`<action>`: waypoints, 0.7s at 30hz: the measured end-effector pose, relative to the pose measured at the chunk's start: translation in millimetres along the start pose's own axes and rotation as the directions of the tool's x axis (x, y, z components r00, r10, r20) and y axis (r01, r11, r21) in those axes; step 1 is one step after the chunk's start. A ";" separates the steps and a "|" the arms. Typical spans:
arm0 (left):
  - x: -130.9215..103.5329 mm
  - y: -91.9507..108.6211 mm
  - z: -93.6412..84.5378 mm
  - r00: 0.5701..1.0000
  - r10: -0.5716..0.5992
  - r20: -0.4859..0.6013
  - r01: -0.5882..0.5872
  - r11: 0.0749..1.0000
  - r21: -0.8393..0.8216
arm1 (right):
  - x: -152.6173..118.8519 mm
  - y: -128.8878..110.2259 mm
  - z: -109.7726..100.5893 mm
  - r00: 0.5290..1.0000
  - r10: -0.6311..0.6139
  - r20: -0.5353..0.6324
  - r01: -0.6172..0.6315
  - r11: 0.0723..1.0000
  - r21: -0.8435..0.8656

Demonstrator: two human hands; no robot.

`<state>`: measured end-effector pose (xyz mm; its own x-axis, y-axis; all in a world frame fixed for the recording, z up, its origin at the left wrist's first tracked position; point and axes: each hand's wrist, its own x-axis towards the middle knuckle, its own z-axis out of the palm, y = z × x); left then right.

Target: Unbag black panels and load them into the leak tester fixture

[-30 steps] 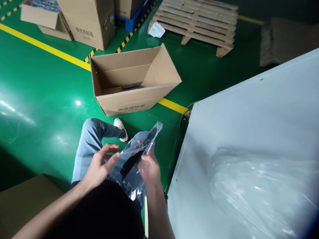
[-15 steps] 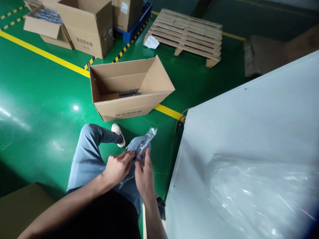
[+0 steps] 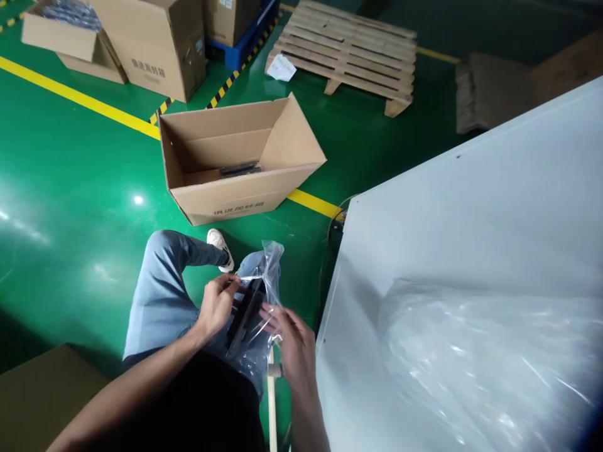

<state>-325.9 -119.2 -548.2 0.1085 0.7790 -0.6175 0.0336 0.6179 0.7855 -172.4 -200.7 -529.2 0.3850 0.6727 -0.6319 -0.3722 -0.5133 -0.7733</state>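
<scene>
A clear plastic bag with a long black part inside lies over my lap. My left hand pinches the bag's edge at the upper left of the black part. On the bag's other side, my right hand has its fingers against the film, partly behind the clear plastic. The bag is spread between both hands, its top end standing up above my knee.
Ahead on the green floor is an open cardboard box with dark wrapped items inside. A white surface at right bears a heap of clear bags. Beyond are a wooden pallet and more cartons.
The bag has been spread wider and the black part now shows more plainly. My right hand has moved right and away from my left hand. The view has shifted slightly.
</scene>
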 end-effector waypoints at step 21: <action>36.2 21.0 -2.1 0.933 -0.042 0.357 -0.089 0.935 0.344 | 0.9 -19.1 -25.0 0.935 -0.088 0.344 0.234 0.881 -0.410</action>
<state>-323.4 -77.8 -554.2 0.4548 0.6631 -0.5946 0.3630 0.4716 0.8036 -143.7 -203.6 -516.3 0.1021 0.8574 -0.5045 0.1087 -0.5137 -0.8510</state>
